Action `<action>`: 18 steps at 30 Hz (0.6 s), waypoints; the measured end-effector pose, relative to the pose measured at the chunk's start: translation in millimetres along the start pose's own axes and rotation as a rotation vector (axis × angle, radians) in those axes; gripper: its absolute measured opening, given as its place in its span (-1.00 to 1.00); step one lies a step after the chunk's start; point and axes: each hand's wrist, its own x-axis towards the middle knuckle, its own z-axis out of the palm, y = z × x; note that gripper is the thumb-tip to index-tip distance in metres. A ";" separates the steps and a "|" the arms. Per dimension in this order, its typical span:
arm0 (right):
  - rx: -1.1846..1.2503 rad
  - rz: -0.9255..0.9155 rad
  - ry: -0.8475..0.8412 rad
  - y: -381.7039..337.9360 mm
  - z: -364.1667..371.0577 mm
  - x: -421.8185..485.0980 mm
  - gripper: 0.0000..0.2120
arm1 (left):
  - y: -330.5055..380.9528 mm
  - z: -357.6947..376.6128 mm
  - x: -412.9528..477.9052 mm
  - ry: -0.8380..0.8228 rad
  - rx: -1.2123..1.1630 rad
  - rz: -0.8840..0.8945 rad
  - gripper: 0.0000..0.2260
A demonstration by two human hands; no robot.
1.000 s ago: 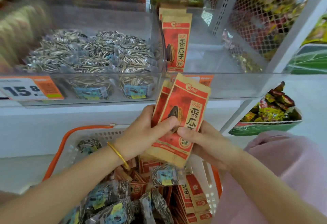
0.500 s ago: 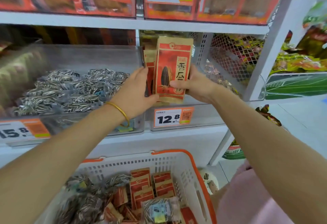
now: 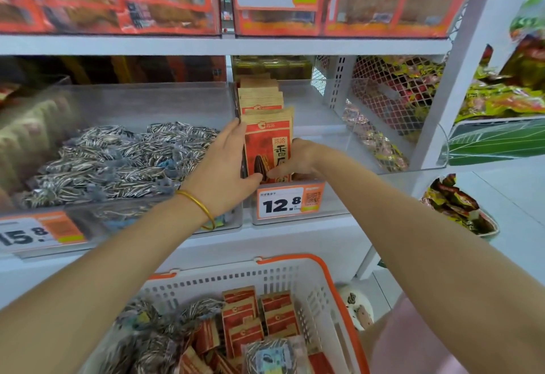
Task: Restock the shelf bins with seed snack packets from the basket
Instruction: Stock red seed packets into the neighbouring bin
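Note:
Both hands hold a small stack of red-and-tan seed packets (image 3: pixel 267 143) upright at the front of a clear shelf bin (image 3: pixel 321 134). My left hand (image 3: pixel 227 167) grips the stack's left side, thumb across its lower front. My right hand (image 3: pixel 298 161) grips the right side, thumb at the bottom. More of the same packets (image 3: pixel 259 93) stand in a row behind. Below, a white basket with an orange rim (image 3: pixel 295 279) holds red packets (image 3: pixel 253 317) and clear striped-seed packets (image 3: pixel 165 332).
The clear bin on the left (image 3: pixel 147 102) is piled with clear striped-seed packets (image 3: pixel 118 158). A 12.8 price tag (image 3: pixel 287 202) hangs on the right bin's front. A white mesh divider (image 3: pixel 383 99) and coloured snacks lie to the right. An upper shelf carries red boxes.
Both hands lifted the red packets from above the basket up to the shelf, then lowered them into the front of the right bin. The view tilted upward.

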 end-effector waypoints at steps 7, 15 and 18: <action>0.038 0.031 0.155 -6.0 -9.0 -22.7 -0.52 | 4.5 -1.6 -3.3 -0.007 -0.011 -0.062 -0.33; 0.148 -0.320 0.378 9.7 16.1 -135.5 -0.79 | 22.9 -7.1 -85.6 0.223 -0.013 0.124 -0.61; -0.088 -0.205 -0.027 49.5 61.6 -131.4 -0.85 | 11.6 18.9 -140.8 -0.021 -0.004 0.079 -0.64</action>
